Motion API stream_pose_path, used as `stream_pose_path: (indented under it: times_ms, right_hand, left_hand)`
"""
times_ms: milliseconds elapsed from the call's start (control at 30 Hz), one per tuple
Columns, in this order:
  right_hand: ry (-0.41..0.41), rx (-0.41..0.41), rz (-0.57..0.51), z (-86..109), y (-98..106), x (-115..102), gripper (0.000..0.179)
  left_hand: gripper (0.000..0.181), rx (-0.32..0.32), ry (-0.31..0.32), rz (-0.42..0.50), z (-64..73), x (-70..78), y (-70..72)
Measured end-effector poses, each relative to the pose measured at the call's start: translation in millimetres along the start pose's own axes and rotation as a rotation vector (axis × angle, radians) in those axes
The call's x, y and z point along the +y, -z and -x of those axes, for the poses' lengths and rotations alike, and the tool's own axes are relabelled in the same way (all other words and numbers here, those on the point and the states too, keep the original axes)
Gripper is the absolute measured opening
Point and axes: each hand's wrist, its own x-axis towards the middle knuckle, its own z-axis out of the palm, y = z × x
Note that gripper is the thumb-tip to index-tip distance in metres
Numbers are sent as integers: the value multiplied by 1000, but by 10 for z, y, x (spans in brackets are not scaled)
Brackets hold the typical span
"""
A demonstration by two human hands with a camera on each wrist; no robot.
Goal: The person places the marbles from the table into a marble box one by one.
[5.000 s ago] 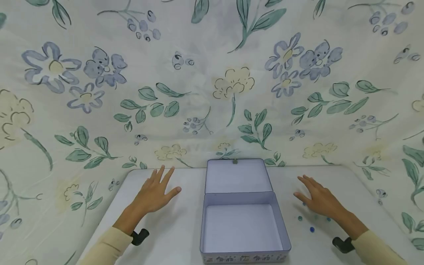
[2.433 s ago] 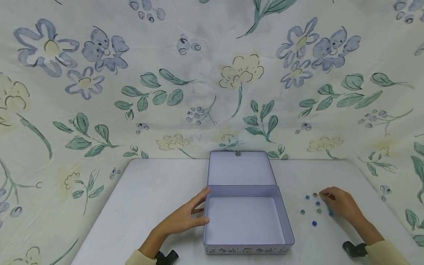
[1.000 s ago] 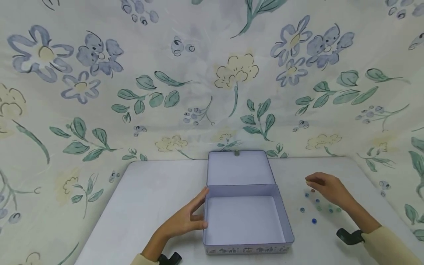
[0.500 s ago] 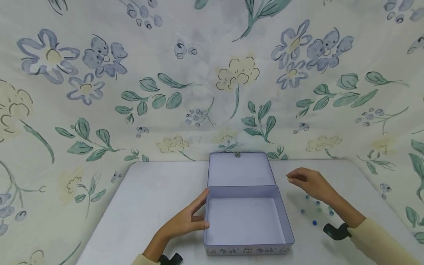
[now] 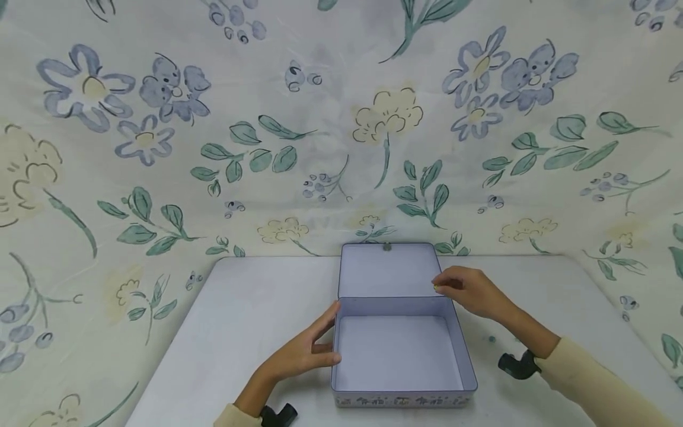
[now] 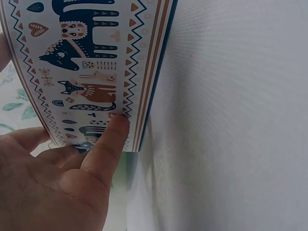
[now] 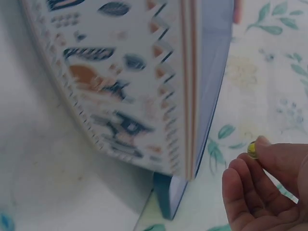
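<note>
My right hand (image 5: 472, 292) pinches a yellow marble (image 7: 251, 150) between thumb and forefinger, its colour plain in the right wrist view, a speck in the head view, where it overlaps the lid's (image 5: 388, 271) right edge. My left hand (image 5: 300, 351), fingers spread, presses the box's (image 5: 404, 400) left wall; the left wrist view adds a printed fox (image 6: 91, 94). The head view alone shows the box's pale floor, lid back, and a teal marble (image 5: 491, 339) on the table (image 5: 256, 308).

Holds left hand (image 5: 296, 357) with palm (image 6: 45, 187) turned inward and thumb (image 5: 325, 359) spread well apart from fingers (image 5: 322, 321). Reaches inward with right hand (image 5: 472, 290) on a slanting forearm (image 5: 530, 331), pinching between thumb (image 7: 284, 156) and forefinger (image 7: 263, 179), with other fingers (image 7: 233, 187) loosely curled.
</note>
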Motion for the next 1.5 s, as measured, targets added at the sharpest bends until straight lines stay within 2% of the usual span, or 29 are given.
stream_pose_path:
  times_ms: [400, 600, 800, 1267, 1500]
  right_hand:
    - [110, -68, -33, -213, -184, -309, 17]
    - [150, -94, -48, -317, -308, -458, 17]
    - [198, -148, -70, -401, -474, -504, 15]
    - [215, -285, -30, -540, -813, -696, 9]
    - [234, -325, -18, -620, -944, -733, 9]
  left_hand:
    - [93, -4, -4, -3, 7, -31, -2]
    - [93, 7, 23, -6, 0, -19, -2]
    - [93, 11, 44, -9, 17, -34, -8]
    - [90, 4, 44, 25, 5, -38, -1]
    - [90, 8, 54, 32, 15, -31, -7]
